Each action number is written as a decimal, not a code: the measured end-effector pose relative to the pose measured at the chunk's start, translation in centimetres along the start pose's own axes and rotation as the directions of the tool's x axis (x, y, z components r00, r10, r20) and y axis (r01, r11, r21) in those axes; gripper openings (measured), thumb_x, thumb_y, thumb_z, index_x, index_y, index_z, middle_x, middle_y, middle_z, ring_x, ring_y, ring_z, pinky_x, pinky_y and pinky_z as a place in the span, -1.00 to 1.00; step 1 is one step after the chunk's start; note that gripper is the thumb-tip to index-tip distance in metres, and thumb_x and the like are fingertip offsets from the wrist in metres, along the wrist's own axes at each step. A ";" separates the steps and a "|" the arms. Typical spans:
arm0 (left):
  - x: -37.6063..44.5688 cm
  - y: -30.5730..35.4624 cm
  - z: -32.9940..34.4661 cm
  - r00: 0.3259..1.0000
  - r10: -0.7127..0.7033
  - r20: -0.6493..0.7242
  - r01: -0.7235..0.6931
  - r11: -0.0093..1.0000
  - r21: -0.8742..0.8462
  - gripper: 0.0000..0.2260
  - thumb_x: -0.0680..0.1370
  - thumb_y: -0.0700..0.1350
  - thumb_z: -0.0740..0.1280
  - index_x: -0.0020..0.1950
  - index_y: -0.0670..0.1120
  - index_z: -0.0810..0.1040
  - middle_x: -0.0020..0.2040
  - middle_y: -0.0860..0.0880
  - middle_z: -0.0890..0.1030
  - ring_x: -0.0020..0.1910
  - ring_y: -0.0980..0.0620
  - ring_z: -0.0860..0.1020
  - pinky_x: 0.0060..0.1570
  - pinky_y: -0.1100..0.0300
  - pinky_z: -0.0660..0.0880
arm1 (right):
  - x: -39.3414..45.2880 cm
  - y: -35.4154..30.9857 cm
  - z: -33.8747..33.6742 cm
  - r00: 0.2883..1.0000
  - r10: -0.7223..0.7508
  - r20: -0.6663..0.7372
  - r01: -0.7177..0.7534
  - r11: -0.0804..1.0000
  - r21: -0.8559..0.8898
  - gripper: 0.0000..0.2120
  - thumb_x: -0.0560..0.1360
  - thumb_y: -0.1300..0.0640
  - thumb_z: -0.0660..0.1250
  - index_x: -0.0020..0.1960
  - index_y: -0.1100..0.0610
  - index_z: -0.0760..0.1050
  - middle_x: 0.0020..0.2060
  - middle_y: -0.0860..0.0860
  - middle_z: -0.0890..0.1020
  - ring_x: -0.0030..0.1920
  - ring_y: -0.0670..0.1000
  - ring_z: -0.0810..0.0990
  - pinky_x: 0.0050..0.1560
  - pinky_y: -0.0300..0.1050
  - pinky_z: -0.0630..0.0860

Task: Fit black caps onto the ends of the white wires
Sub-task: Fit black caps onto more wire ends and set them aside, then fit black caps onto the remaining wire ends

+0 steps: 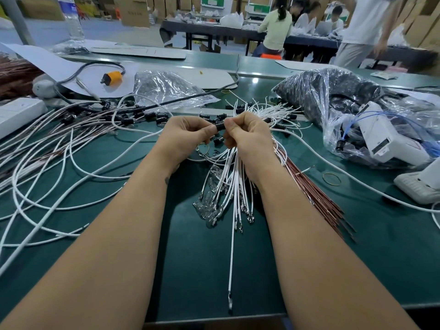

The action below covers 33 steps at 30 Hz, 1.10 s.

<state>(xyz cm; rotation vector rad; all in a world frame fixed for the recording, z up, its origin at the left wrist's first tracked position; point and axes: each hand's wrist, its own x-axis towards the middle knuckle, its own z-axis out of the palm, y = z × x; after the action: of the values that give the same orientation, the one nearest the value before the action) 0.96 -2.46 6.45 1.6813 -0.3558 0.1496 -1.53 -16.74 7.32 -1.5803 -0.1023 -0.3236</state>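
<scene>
Seen from the head camera, both hands meet above the middle of the green, matte table (195,270). The left hand (184,132) pinches a small, ribbed black cap (220,126) between thumb and forefinger. The right hand (247,136) curls round a bundle of thin white wires (234,182), its fingertips at the cap's other end. The wires hang toward the near edge and end in small metal terminals. More black caps (218,140) lie loose just below and beyond the hands. To the left sprawl capped white wires (133,115) in long glossy loops. Reddish-brown wires (316,186) fan out on the right. A crinkled clear plastic bag (166,89) sits far left of centre. No writing can be read.
</scene>
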 end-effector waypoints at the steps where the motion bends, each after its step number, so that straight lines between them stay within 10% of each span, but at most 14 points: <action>1: 0.0 0.0 0.0 1.000 -0.002 -0.004 0.002 1.000 -0.008 -0.92 0.50 -0.23 0.41 -0.19 -0.12 0.64 -0.37 -0.05 0.56 -0.36 0.12 0.49 -0.20 0.33 0.45 | 0.0 0.1 0.0 1.000 0.000 -0.001 0.000 1.000 -0.002 -0.80 0.57 0.29 0.29 -0.23 0.16 0.46 -0.38 0.05 0.52 -0.40 -0.09 0.47 -0.36 -0.26 0.47; 10: -0.2 0.5 1.3 0.996 0.048 -0.080 -0.051 0.998 -0.030 -0.91 0.51 -0.20 0.41 -0.18 -0.05 0.65 -0.40 -0.04 0.55 -0.40 0.14 0.46 -0.27 0.33 0.40 | 0.2 -0.3 0.5 0.990 0.116 -0.083 -0.079 0.930 0.359 -0.68 0.67 0.10 0.10 -0.10 0.21 0.53 -0.39 0.06 0.59 -0.42 -0.03 0.54 -0.35 -0.20 0.52; 20: 0.1 0.6 1.6 0.986 0.108 -0.126 -0.101 0.993 0.062 -0.94 0.53 -0.16 0.41 -0.09 -0.09 0.68 -0.50 0.11 0.48 -0.48 0.17 0.36 -0.42 0.38 0.30 | -0.1 -0.4 1.2 0.963 0.019 -0.270 0.048 0.970 0.238 -0.88 0.56 0.29 0.29 -0.12 0.14 0.51 -0.32 0.01 0.62 -0.33 -0.09 0.59 -0.24 -0.21 0.56; 29: -0.7 0.7 1.4 0.933 0.359 -0.012 -0.244 0.659 0.712 -0.81 0.63 -0.10 0.21 0.03 -0.10 0.60 -0.18 0.00 0.60 -0.19 -0.05 0.52 -0.25 0.09 0.47 | 0.3 -1.2 -1.1 0.591 0.109 -0.800 0.235 0.924 0.300 -0.93 0.59 0.28 0.24 -0.04 0.15 0.44 -0.22 0.09 0.65 -0.29 -0.03 0.67 -0.23 -0.25 0.57; 33: -1.2 1.3 2.1 0.946 0.325 -0.003 -0.216 0.638 0.739 -0.79 0.63 -0.09 0.20 -0.01 -0.13 0.60 -0.18 -0.03 0.62 -0.19 -0.08 0.54 -0.23 0.08 0.49 | 0.0 -1.3 -0.9 0.607 0.048 -0.794 0.219 0.950 0.225 -0.93 0.62 0.26 0.20 0.08 0.16 0.39 -0.15 0.09 0.64 -0.26 -0.07 0.67 -0.22 -0.26 0.57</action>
<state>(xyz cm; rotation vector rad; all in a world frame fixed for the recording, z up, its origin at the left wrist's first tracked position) -0.78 -4.48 7.05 2.3953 -0.4847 0.7180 -1.99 -17.53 8.62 -0.9992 0.4584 -1.0258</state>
